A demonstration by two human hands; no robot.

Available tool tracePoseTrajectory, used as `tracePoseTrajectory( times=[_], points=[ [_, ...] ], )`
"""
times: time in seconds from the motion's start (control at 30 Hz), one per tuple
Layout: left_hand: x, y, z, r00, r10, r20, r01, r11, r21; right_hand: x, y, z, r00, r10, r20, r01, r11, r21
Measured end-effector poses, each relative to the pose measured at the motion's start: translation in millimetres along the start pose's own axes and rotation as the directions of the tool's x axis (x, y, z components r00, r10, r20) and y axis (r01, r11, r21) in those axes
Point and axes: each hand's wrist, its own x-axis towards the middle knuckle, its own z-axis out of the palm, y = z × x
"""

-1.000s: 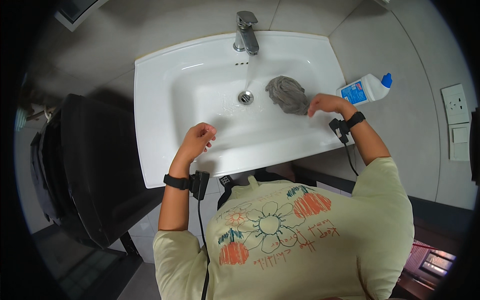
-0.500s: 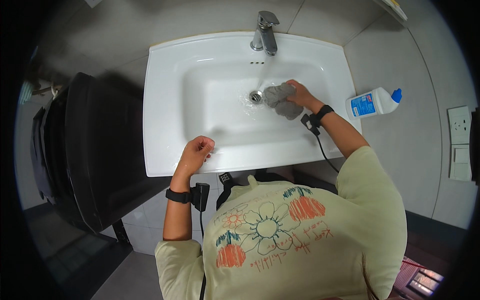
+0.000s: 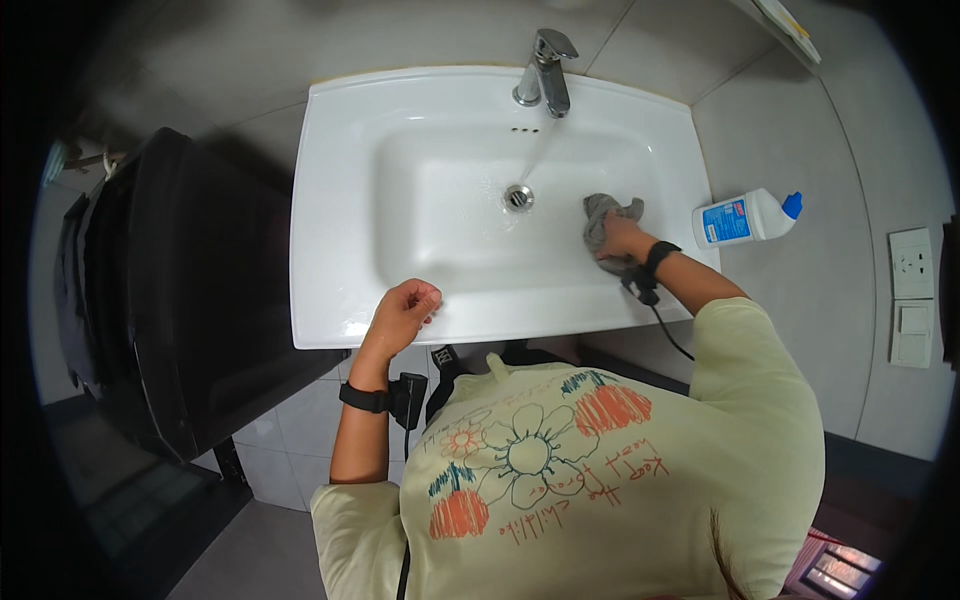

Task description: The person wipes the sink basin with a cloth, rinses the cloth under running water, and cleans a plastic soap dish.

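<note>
My right hand (image 3: 624, 238) grips a crumpled grey cloth (image 3: 597, 217) against the right side of the white sink basin (image 3: 450, 240). The palm and most of the fingers are hidden by the back of the hand. Over the basin's front rim, at the left, my left hand (image 3: 408, 305) is closed with its fingers curled in and nothing visible in them. A thin stream of water runs from the chrome faucet (image 3: 547, 75) down to the round drain (image 3: 518, 199).
A white bottle (image 3: 745, 219) with a blue cap and blue label rests on the sink's right edge by the wall. Left of the sink stands a large black object (image 3: 200, 300). Wall sockets (image 3: 910, 265) are at far right. Each wrist wears a black strap with a cabled device.
My right hand has carried the cloth away from the drain, rightward and nearer to me, onto the basin's right side. The left hand stays over the front rim. The view has shifted slightly.
</note>
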Motion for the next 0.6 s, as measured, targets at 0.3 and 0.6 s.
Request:
tracePoseTrajectory(
  times=[0.3, 0.6],
  points=[
    [-2, 3, 8, 0.999, 0.019, 0.031, -0.019, 1.000, -0.001, 80, -65, -5, 0.985, 0.009, -0.175, 0.174, 0.038, 0.984],
    [4, 2, 13, 0.998, 0.028, 0.061, -0.029, 0.999, 0.023, -44, -26, -116, 0.940, 0.095, -0.329, 0.342, -0.280, 0.897]
  ],
)
